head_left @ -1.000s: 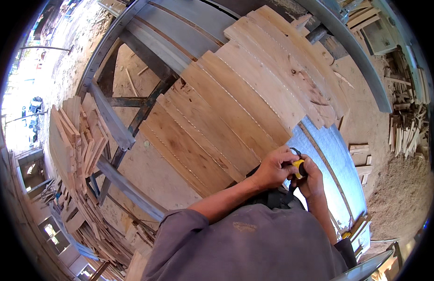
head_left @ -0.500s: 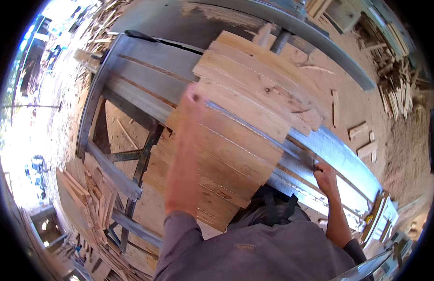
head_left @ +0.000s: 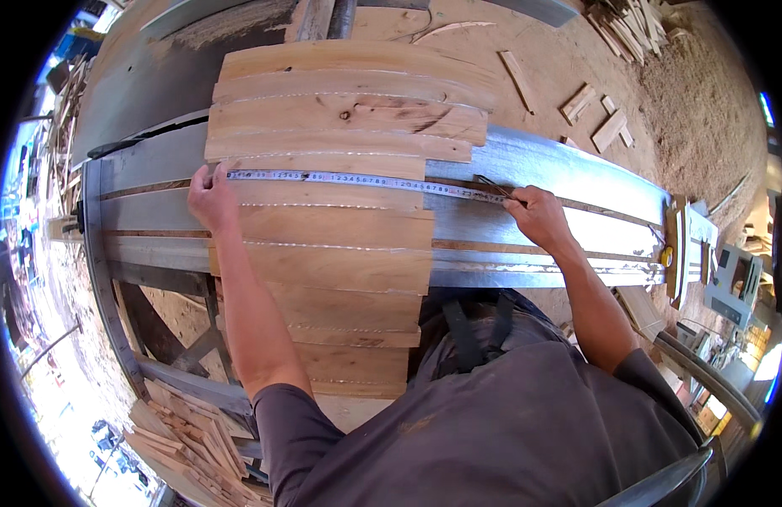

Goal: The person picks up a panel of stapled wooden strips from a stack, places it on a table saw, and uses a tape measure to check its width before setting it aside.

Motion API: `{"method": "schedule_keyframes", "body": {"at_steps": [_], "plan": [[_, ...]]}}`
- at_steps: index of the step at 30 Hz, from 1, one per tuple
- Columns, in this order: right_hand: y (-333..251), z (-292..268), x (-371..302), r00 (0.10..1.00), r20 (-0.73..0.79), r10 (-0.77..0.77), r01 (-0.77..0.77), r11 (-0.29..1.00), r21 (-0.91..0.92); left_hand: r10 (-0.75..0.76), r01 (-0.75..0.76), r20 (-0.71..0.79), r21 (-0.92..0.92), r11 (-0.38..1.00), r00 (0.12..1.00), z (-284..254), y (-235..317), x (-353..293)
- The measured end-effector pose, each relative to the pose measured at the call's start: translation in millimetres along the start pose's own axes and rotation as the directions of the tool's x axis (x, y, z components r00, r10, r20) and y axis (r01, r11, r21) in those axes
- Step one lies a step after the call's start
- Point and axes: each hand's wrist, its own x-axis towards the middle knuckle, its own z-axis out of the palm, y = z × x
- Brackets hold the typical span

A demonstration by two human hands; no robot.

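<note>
A light measuring tape (head_left: 349, 178) with dark markings is stretched across a wide wooden panel (head_left: 323, 275) made of several boards joined edge to edge. At the panel's left edge my left hand (head_left: 212, 201) pinches one end of the tape. Beyond the panel's right edge my right hand (head_left: 539, 218) is closed around the other end, over the metal table. A thin dark pointed thing (head_left: 491, 183) sticks out beside the right fingers; its kind is unclear. The board ends are uneven, and pale lines run along the seams.
The panel lies on a slotted metal table (head_left: 577, 173) with a frame rail (head_left: 104, 279) at left. Wood strips (head_left: 197, 431) are piled lower left. Offcuts (head_left: 610, 128) lie on the dusty floor, with stacked sticks (head_left: 627, 29) farther back. A grey box-shaped machine (head_left: 733, 283) stands at right.
The view has turned and shifted, so the panel now lies more level. My left hand has come to the panel's left edge, and the tape shows sharply, stretched between both hands.
</note>
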Motion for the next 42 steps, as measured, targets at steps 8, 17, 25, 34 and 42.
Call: {"method": "schedule_keyframes", "body": {"at_steps": [8, 17, 25, 34, 42], "plan": [[-5.9, -2.3, 4.0, 0.999, 0.015, 0.045, -0.045, 0.999, 0.011, 0.027, -0.023, -0.058, 0.068, 0.997, 0.998, 4.2, -3.9, -0.3], [-11.0, -3.4, 2.8, 0.995, 0.021, 0.096, -0.097, 0.995, 0.013, 0.0, 0.002, -0.08, 0.019, 1.0, 0.997, 4.2, -1.8, -2.6], [-2.6, 0.4, 2.9, 0.998, 0.004, 0.056, -0.056, 0.998, -0.012, -0.05, 0.053, -0.053, 0.054, 0.997, 0.997, -2.2, 19.0, -11.1], [5.5, -3.4, 13.0, 0.992, 0.05, -0.113, 0.116, 0.991, -0.071, -0.128, 0.066, -0.057, -0.615, 0.786, 0.99, -58.5, 111.1, -141.3], [10.3, 2.5, 29.3, 0.967, 0.141, -0.214, 0.166, 0.941, 0.295, 0.755, -0.239, -0.196, -0.97, -0.054, 0.626, -186.3, 381.8, -314.3]]}}
